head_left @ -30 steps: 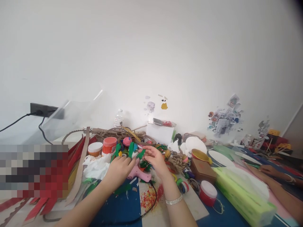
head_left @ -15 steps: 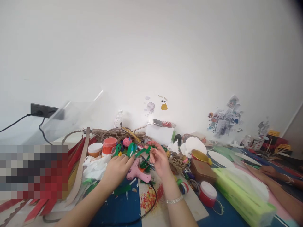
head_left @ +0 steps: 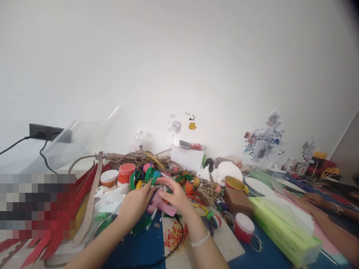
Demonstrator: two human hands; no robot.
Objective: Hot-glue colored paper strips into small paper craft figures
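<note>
My left hand point(head_left: 140, 198) is closed, its fingers pinching a green paper strip point(head_left: 150, 173) that curls into loops above the knuckles. My right hand point(head_left: 175, 194) meets it from the right. Its fingers reach to the strip by the left fingertips, and its thumb stands apart from them; no object shows between thumb and fingers. Below and between both hands lies a pink glue gun point(head_left: 162, 207), its black cord running down over the board. Part of the strip is hidden behind the fingers.
Red-and-white tubs point(head_left: 126, 174), crumpled white tissue point(head_left: 112, 200) and red strips lie left. Brown corrugated strips point(head_left: 126, 158) are heaped behind. Right are a brown box point(head_left: 238, 201), a red jar point(head_left: 244, 228) and a green tissue pack point(head_left: 283, 231). Another person's arms point(head_left: 314, 216) rest far right.
My right hand has moved left and down, from holding the strip's stretched end to beside my left fingertips. The strip no longer spans a gap between the hands. The view shifts slightly.
</note>
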